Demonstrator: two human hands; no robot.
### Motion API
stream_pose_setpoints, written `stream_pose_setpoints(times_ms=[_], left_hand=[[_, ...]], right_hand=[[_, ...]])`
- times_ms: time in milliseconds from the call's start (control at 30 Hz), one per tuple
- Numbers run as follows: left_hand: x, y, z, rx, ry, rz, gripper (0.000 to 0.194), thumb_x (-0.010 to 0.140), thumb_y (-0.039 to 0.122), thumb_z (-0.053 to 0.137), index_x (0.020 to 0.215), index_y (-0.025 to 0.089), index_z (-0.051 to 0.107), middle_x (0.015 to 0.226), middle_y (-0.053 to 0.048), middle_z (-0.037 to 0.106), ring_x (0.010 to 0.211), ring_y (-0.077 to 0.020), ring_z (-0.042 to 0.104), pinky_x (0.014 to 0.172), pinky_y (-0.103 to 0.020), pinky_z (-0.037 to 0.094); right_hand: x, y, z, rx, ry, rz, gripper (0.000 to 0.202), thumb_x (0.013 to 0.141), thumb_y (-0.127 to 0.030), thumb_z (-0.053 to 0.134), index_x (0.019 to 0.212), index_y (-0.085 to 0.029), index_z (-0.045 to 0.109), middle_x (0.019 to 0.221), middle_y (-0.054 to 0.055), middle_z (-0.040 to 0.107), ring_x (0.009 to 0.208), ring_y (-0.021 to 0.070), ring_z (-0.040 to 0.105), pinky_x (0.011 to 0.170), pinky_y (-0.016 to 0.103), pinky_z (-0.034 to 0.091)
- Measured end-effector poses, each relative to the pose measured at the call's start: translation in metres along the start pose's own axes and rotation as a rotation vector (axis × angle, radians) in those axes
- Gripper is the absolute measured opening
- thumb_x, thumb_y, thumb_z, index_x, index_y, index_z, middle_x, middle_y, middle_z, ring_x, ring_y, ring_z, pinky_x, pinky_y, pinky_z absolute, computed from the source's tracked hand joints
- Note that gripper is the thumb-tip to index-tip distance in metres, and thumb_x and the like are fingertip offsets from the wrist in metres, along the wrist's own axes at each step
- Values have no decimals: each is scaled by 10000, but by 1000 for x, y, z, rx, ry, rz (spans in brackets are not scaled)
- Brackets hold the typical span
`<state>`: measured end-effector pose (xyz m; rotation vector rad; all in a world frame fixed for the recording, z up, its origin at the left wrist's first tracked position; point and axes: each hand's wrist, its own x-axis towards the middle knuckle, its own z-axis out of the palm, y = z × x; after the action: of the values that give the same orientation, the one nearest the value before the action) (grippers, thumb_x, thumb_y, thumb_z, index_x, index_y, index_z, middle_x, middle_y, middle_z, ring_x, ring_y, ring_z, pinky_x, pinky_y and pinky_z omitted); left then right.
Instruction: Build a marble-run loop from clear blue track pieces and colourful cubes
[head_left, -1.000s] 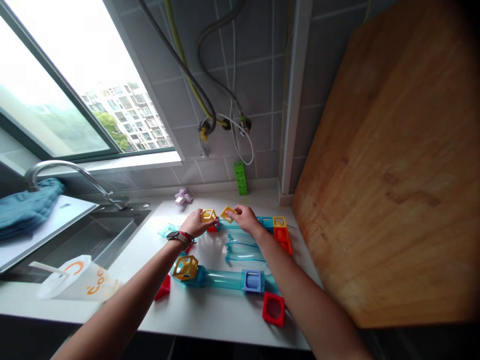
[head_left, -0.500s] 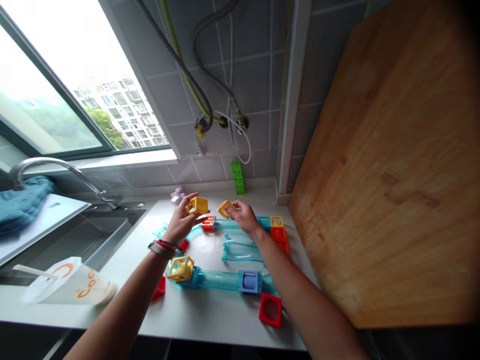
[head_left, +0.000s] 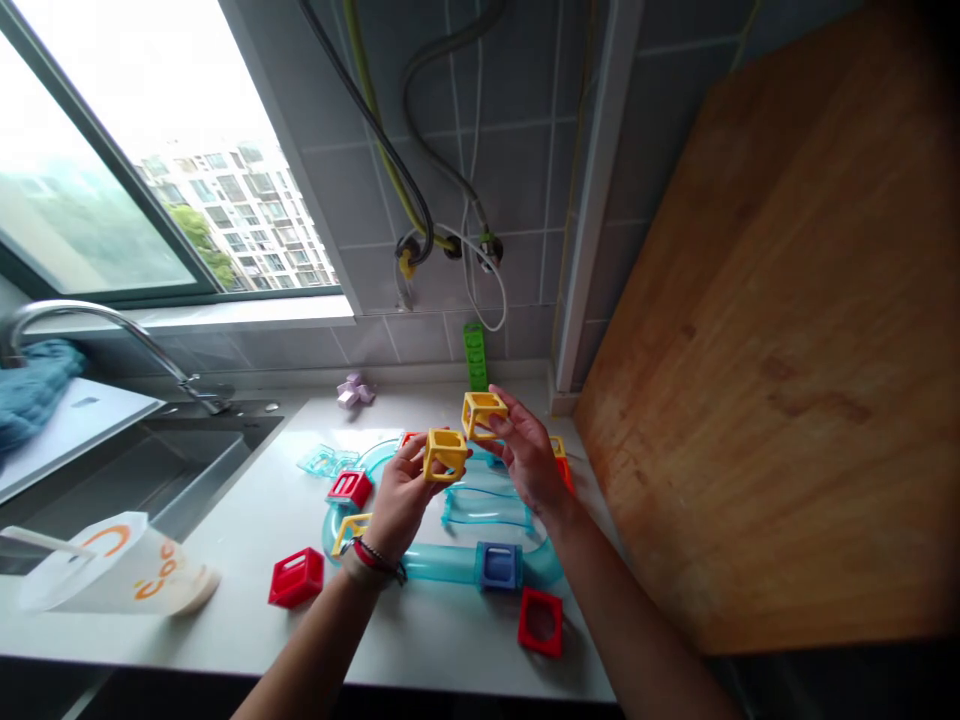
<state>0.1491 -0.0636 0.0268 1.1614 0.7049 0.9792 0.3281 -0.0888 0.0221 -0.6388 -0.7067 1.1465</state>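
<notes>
My left hand (head_left: 401,500) is closed on a yellow hollow cube block (head_left: 445,456), held above the loop of toy tubes. In my right hand (head_left: 531,450) is a second yellow hollow cube block (head_left: 484,414), slightly higher and to the right; the two blocks are close together. Below them, a ring of clear blue tubes (head_left: 442,563) joins several coloured cube blocks, among them a blue one (head_left: 499,566) and a red one (head_left: 349,488). A loose clear blue half-pipe (head_left: 487,507) lies inside the ring. My left wrist partly hides another yellow block (head_left: 349,530) on the ring.
Two loose red blocks (head_left: 297,577) (head_left: 541,622) lie toward the counter's front. Purple pieces (head_left: 354,391) and a green strip (head_left: 475,357) are near the wall. At left are a lidded cup (head_left: 120,565) with a straw and a sink (head_left: 202,465). A wooden board (head_left: 780,350) stands at right.
Both hands have moved right with their yellow blocks, the left one also lower. The blocks have been turned, showing other faces. The view has shifted slightly.
</notes>
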Motion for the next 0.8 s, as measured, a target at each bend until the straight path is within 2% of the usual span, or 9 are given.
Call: stream_pose_setpoints(times_ms=[67,167,367,467,567,700,800], left_hand=[[8,-13,9,-18,-26,-28,516,786,349,861,1215,160,644,1152,-143,764,1090,-330,747,950,-451,605],[18,-30,20,-8,-54,-70,509,778,363,863,1187,156,643,1146,-136,763,1068,-316,753,948,-455,606],[26,-50,20,98,-59,-52,464,817,401,819,1163,177,606,1093,-102,765,1029,-289,757,868,-422,639],[25,-54,16,152,-62,-22,408,824,386,807,1111,178,606,1045,-89,759,1023,-288,748,825,-401,647],[22,-54,15,193,-62,19,379,839,341,785,1140,194,608,1036,-75,754,1005,-274,742,829,-389,638],[18,-54,15,316,-41,114,454,859,245,741,1288,237,593,1188,-81,724,1054,-262,717,867,-352,609],[14,-54,16,293,-77,109,483,895,217,692,1359,252,561,1292,-94,682,1123,-258,691,939,-353,584]], right_hand=[[-5,2,-7,-21,52,-48,402,851,-373,782,1224,-270,673,1229,31,700,1086,213,710,943,349,594],[-8,6,-16,-19,125,-95,332,859,-351,777,1147,-245,649,1172,37,728,1048,200,717,954,348,579],[-9,12,-20,-51,142,-103,434,819,-366,831,1132,-246,555,1136,43,741,1017,207,731,924,356,595],[-9,16,-19,-90,122,-57,554,734,-378,899,1125,-264,524,1098,34,738,987,229,741,845,359,626],[-10,22,-19,-121,121,-25,648,664,-418,940,1107,-282,487,1072,31,736,987,245,744,851,375,629],[-12,29,-18,-189,132,-54,707,597,-429,978,1076,-296,475,1071,30,724,990,241,735,883,360,614],[-13,29,-18,-231,137,-53,668,627,-444,964,1087,-291,504,1081,39,719,985,244,730,841,348,618]])
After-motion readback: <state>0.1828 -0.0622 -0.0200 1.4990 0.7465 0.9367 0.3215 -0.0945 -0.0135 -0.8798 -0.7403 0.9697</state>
